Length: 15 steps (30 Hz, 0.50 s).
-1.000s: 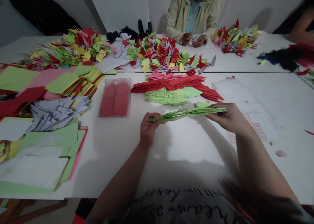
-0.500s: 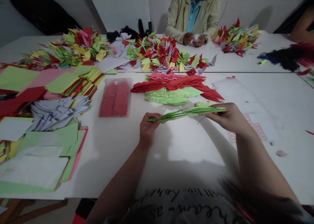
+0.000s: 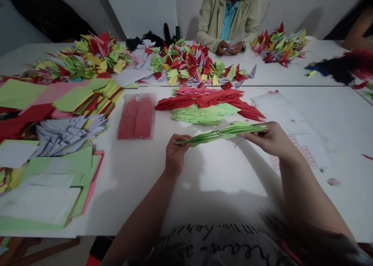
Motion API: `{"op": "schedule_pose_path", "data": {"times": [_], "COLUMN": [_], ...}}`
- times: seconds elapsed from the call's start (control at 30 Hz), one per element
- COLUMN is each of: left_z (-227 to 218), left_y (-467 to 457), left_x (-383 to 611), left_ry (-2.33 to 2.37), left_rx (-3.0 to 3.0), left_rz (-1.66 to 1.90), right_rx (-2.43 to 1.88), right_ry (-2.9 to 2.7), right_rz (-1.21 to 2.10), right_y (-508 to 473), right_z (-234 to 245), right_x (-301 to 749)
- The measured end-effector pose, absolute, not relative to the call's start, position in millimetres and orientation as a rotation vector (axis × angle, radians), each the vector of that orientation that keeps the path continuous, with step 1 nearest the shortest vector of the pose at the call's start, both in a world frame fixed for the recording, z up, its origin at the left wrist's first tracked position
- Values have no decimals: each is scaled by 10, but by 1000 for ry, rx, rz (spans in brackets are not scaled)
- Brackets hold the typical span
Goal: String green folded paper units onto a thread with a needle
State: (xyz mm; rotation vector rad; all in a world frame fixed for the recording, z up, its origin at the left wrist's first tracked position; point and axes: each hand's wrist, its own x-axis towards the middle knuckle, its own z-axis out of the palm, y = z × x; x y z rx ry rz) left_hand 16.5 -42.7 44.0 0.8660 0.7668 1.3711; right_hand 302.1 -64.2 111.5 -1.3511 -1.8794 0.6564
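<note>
A slim bundle of folded green origami paper (image 3: 218,135) stretches almost level between the person's left hand (image 3: 175,153) and right hand (image 3: 269,140), as I watch from the head camera. Its narrow, pointed end sits in the left hand's fingers (image 3: 183,139), while the other end lies across the right hand's fingers (image 3: 250,136). I can make out layered pale and darker green folds along its length.
</note>
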Motion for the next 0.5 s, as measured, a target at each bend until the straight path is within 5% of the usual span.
{"op": "schedule_pose_path", "data": {"times": [0.5], "left_z": [396], "left_y": [-392], "left_x": [156], "left_ry": [740], "left_rx": [782], "left_rz": [1368], "right_rx": [-1295], "right_ry": [-2012], "right_rz": [723], "right_y": [-687], "right_z": [1178], "right_x": [3062]}}
